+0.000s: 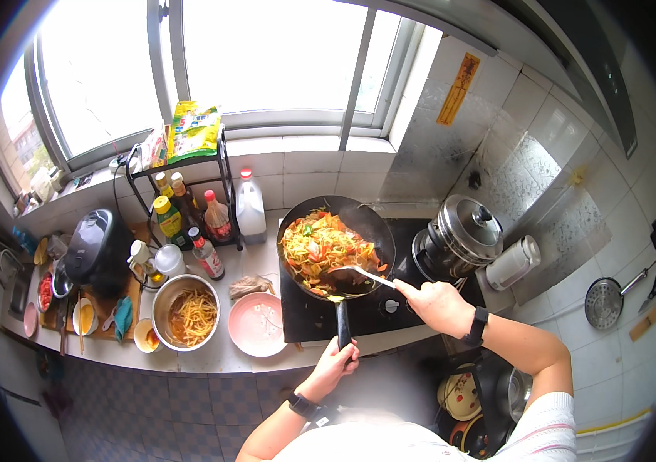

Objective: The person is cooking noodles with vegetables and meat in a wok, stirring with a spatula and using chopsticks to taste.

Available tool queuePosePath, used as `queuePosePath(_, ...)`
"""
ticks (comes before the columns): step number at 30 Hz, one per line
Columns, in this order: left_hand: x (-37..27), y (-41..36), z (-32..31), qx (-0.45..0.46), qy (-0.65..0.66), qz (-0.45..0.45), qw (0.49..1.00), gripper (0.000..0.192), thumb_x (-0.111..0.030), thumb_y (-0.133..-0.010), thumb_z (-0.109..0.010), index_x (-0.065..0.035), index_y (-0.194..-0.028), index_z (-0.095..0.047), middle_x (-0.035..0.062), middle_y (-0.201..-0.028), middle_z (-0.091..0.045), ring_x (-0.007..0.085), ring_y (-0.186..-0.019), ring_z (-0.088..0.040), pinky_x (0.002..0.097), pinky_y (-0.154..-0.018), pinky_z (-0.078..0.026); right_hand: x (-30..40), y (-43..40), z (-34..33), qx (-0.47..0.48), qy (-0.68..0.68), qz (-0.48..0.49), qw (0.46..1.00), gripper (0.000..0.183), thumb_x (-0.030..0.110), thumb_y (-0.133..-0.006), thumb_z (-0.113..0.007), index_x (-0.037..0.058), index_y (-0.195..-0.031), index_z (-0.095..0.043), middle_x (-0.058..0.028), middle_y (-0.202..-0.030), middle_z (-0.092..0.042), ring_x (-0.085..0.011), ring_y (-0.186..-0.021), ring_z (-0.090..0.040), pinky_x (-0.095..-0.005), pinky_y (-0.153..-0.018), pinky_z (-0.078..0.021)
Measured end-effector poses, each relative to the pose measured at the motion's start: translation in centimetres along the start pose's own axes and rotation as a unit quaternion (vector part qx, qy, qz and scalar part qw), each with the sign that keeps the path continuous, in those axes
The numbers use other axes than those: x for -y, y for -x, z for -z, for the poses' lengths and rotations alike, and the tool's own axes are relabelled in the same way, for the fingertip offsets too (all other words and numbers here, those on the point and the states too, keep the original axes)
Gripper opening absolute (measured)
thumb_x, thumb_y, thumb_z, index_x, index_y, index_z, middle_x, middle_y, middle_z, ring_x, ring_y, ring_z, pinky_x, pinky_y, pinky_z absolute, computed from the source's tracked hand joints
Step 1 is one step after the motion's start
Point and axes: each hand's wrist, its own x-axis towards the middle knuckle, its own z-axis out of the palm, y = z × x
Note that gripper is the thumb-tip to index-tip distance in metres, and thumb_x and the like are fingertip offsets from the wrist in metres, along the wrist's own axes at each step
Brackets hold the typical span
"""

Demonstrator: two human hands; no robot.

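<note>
My left hand (335,365) grips the black handle (343,329) of a dark wok (375,222) on the left side of the black gas hob (319,323). In my right hand (439,306) is a metal spatula (375,278), its blade down in the food at the wok's near right side. Shredded vegetables and noodle-like strips (328,248), orange, yellow and green, fill much of the wok. What lies under the spatula's blade is hidden. Left of the hob, a pink plate (255,326) lies close to the counter's front edge.
A lidded steel pot (466,231) stands on the right burner. Further left are a steel pot of yellow strips (212,289), a small cup (146,336), an egg bowl (85,317) and a rice cooker (94,245). Several bottles crowd a black rack (226,173); a plastic jug (251,208) stands beside it.
</note>
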Motion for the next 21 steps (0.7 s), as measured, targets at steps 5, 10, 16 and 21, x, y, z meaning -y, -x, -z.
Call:
queuePosePath(5, 0.2, 0.1, 0.4, -0.008, 0.002, -0.002, 1.0, 0.012, -0.014, -0.1, -0.048, -0.0095, -0.11, -0.042, 0.0013, -0.082, -0.049, 0.0082, -0.061, -0.043, 0.0209, -0.053, -0.033, -0.6, 0.8, 3.0, -0.022, -0.074, -0.044, 0.996, 0.042, 0.013, -0.086, -0.063, 0.0075, -0.127, -0.055, -0.0151, -0.068, -0.061, -0.0317, -0.06, -0.061, -0.0421, -0.056, -0.0506)
queuePosePath(10, 0.3, 0.2, 0.6, -0.012, 0.007, -0.002, 1.0, 0.013, -0.015, -0.1, -0.048, -0.0092, -0.11, -0.042, 0.0016, -0.082, -0.049, 0.0084, -0.061, -0.043, 0.021, -0.052, -0.033, 0.6, 1.4, 7.2, 0.021, -0.15, -0.013, 0.988, 0.039, 0.013, -0.087, -0.061, 0.0098, -0.126, -0.057, -0.0151, -0.066, -0.061, -0.0316, -0.058, -0.062, -0.0414, -0.055, -0.0505)
queuePosePath(16, 0.2, 0.0, -0.1, -0.002, 0.005, 0.002, 1.0, 0.014, -0.015, -0.1, -0.049, -0.0092, -0.109, -0.041, 0.0016, -0.082, -0.049, 0.0085, -0.06, -0.043, 0.0211, -0.051, -0.032, 1.1, -3.1, 0.8, 0.004, -0.135, 0.007, 0.991, 0.037, 0.015, -0.087, -0.061, 0.0057, -0.123, -0.056, -0.0138, -0.063, -0.058, -0.0321, -0.057, -0.06, -0.0432, -0.054, -0.0491)
queuePosePath(21, 0.1, 0.1, 0.5, -0.007, 0.004, 0.008, 1.0, 0.013, -0.015, -0.099, -0.05, -0.0116, -0.11, -0.045, -0.0001, -0.082, -0.05, 0.0086, -0.062, -0.043, 0.0208, -0.053, -0.033, -0.2, -1.0, 6.1, 0.021, -0.175, -0.035, 0.984, 0.037, 0.014, -0.086, -0.062, 0.0105, -0.123, -0.06, -0.0174, -0.072, -0.064, -0.0327, -0.065, -0.064, -0.0417, -0.061, -0.052)
